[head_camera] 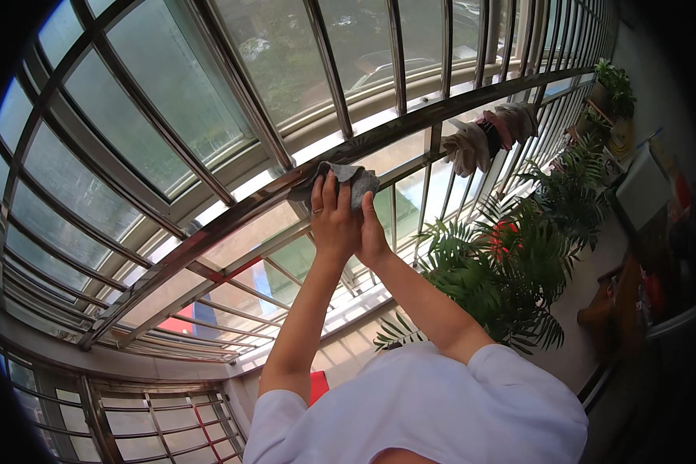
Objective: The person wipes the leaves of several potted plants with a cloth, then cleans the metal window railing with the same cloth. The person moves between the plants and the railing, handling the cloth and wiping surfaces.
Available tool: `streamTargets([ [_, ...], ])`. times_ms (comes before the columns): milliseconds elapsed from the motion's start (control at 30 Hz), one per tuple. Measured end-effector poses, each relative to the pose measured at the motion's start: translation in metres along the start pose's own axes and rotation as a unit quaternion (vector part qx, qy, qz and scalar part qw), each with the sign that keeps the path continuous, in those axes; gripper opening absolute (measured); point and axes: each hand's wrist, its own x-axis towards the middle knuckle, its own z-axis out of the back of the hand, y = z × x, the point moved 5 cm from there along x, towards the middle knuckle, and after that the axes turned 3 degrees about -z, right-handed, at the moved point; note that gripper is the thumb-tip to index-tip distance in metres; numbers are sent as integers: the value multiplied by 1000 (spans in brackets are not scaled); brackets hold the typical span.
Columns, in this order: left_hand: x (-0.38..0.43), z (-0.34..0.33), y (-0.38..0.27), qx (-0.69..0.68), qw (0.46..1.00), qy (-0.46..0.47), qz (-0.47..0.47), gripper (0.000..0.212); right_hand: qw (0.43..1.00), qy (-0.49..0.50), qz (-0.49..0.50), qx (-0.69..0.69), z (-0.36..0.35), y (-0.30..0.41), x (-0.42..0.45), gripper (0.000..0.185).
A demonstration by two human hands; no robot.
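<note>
Both my hands are at a grey cloth (364, 187) wrapped over a shiny metal handrail (220, 235). The fingers of my left hand (333, 223), which wears a ring, lie spread across the cloth and press it to the rail. Close beside it, my right hand (376, 232) has its thumb raised along the cloth's lower edge. Its other fingers are mostly hidden behind the left hand and the cloth. Vertical metal bars (329, 69) rise beyond the rail, in front of sliding window panes (168, 98).
Several socks or similar small cloth items (470, 145) hang over a lower bar to the right. Leafy potted palms (499, 278) crowd the right side below the rail. More plants (615, 87) stand farther along, and a brown wooden piece of furniture (606, 313) is at the right.
</note>
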Motion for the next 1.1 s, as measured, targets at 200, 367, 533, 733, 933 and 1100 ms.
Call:
streamTargets([
  [200, 13, -1, -42, -70, 981, 150, -100, 45, 993, -51, 28, 106, 62, 54, 21, 37],
  [367, 94, 51, -38, -10, 986, -119, -120, 55, 928, -121, 287, -206, 35, 127, 45, 51],
  [533, 149, 3, -1, 9, 981, -194, -27, 73, 697, -123, 442, -551, 6, 122, 83, 76],
  [733, 140, -49, 20, 48, 985, 33, 163, 41, 617, -185, 493, -585, 26, 137, 108, 79],
  [933, 139, -47, 15, 30, 987, 33, 157, 40, 622, -138, 524, -565, 37, 146, 114, 74],
  [1100, 135, -51, 20, 37, 986, 38, 160, 41, 640, -172, 548, -511, 45, 165, 127, 81],
])
